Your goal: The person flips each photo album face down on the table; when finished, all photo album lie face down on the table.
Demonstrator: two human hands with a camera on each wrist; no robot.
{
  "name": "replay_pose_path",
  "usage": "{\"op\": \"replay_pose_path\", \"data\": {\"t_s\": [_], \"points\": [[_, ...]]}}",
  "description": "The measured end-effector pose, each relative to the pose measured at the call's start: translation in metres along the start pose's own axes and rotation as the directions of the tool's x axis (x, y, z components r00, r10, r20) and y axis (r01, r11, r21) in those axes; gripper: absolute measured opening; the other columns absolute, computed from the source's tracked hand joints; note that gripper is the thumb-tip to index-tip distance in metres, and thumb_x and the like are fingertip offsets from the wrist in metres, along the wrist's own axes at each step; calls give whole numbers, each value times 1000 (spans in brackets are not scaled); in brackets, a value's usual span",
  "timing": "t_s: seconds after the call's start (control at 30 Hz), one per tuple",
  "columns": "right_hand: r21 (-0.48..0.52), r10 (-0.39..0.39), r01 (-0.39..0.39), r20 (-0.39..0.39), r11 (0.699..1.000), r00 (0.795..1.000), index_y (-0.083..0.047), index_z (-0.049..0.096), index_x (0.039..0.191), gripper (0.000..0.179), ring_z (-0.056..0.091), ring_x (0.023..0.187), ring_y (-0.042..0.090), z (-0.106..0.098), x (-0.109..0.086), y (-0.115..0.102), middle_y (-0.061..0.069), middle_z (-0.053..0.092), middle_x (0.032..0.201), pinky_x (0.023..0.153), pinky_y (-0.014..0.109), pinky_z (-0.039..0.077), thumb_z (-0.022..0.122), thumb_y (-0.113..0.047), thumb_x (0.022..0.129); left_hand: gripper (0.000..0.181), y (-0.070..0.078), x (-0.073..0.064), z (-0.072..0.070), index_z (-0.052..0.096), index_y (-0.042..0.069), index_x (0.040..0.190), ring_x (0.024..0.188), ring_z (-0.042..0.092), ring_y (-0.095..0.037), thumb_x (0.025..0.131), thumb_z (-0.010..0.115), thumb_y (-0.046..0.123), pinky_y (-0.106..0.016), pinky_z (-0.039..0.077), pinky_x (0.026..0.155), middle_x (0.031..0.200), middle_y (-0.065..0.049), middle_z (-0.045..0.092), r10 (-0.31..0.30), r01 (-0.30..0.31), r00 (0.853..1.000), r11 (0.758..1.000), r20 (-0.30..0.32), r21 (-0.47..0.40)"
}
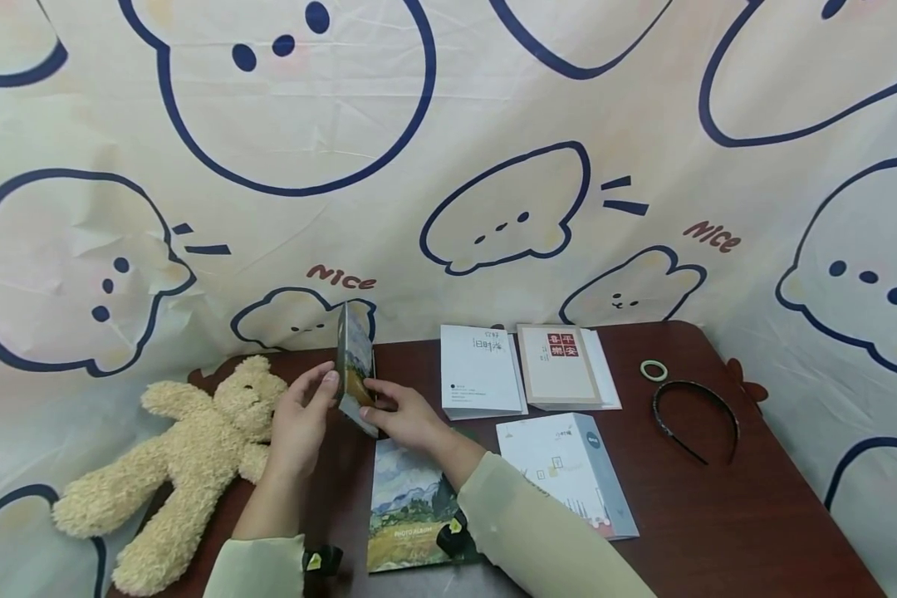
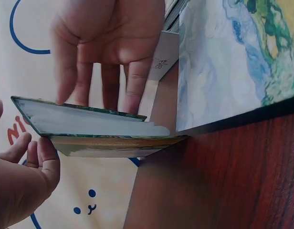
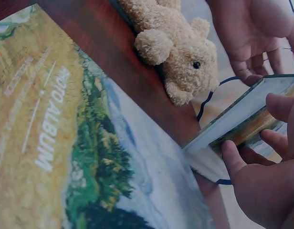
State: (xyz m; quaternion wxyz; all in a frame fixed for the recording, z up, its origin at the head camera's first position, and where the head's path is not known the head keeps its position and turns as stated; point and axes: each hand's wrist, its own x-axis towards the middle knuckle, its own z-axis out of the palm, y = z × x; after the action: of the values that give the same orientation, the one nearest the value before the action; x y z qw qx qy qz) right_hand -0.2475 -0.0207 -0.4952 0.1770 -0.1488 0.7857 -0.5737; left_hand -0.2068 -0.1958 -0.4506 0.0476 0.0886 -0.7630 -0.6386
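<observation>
Both hands are on a slim photo album [image 1: 357, 353] with a painted landscape cover, held upright near the back edge of the table. Its covers stand slightly parted in the left wrist view, with pale pages between them. My left hand [image 1: 304, 414] holds the left side, thumb and fingertips at the cover's edge. On the other side my right hand [image 1: 407, 418] grips the lower part with thumb and fingers. A larger painted album [image 1: 407, 515], lettered PHOTO ALBUM, lies flat below my right forearm, which partly covers it.
A cream teddy bear [image 1: 209, 448] lies to the left. Two pale booklets [image 1: 481, 374] [image 1: 556, 365] and a blue-white album [image 1: 564, 469] lie right of centre. Farther right are a pale green ring [image 1: 654, 370] and a black headband [image 1: 661, 419]. A patterned cloth wall [image 1: 493, 291] backs the table.
</observation>
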Motion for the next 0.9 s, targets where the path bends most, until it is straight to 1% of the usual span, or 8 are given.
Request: {"op": "replay_pose_path", "data": {"t_s": [0.07,0.17,0.3,0.37,0.43,0.57,0.7,0.9], "points": [[11,-9,9,4,1000,1000,-26,52,154,56,59,132,26,-2,-1,-3,10,57,149,99,40,55,67,-39,101,59,0,1,1,52,10,151,120,50,-21,106,56,48,-45,41,108,147,-11,52,-11,11,1000,1000,-3,-27],[14,-12,12,1,1000,1000,-29,53,153,56,59,131,25,-5,-2,-7,7,58,148,96,40,56,68,-41,101,58,-1,1,4,51,8,151,121,49,-19,107,54,45,-43,41,106,147,-11,51,-18,18,1000,999,-3,-51],[17,-15,15,-7,1000,1000,-31,52,153,57,60,130,22,-7,-3,-13,4,59,147,95,39,57,69,-43,100,55,-6,1,6,50,8,151,124,49,-19,108,53,43,-41,40,104,147,-11,51,-23,23,1000,998,3,-60],[34,-17,18,-8,999,1000,-31,52,153,57,60,129,20,-9,-5,-15,3,60,146,95,39,57,69,-43,100,54,-11,2,8,50,8,151,128,49,-20,109,52,42,-41,40,106,147,-11,51,-31,31,1000,997,7,-76],[55,-21,22,-12,998,1000,-32,51,153,58,60,129,18,-10,-6,-18,2,60,144,95,39,57,69,-44,100,51,-13,1,10,49,8,151,131,47,-20,110,50,39,-43,39,108,148,-11,49,-34,36,999,994,20,-102],[69,-32,34,-36,997,999,-31,50,154,59,59,130,20,-13,-9,-22,2,59,145,95,41,57,69,-44,100,48,-18,2,15,47,6,151,130,49,-19,111,48,35,-43,41,110,148,-11,48,-49,56,998,987,48,-147],[69,-48,52,-52,996,998,-31,49,154,59,59,130,20,-16,-10,-24,2,55,150,96,43,56,69,-43,100,48,-24,2,19,47,6,149,127,52,-19,111,49,35,-41,44,108,144,-11,49,-65,73,996,986,57,-147],[94,-72,76,-49,993,996,-31,49,154,58,60,128,18,-20,-11,-27,4,53,152,97,44,56,69,-42,100,53,-30,3,23,46,6,149,135,48,-21,110,51,41,-45,43,110,147,-11,47,-71,83,994,984,78,-158]]}}
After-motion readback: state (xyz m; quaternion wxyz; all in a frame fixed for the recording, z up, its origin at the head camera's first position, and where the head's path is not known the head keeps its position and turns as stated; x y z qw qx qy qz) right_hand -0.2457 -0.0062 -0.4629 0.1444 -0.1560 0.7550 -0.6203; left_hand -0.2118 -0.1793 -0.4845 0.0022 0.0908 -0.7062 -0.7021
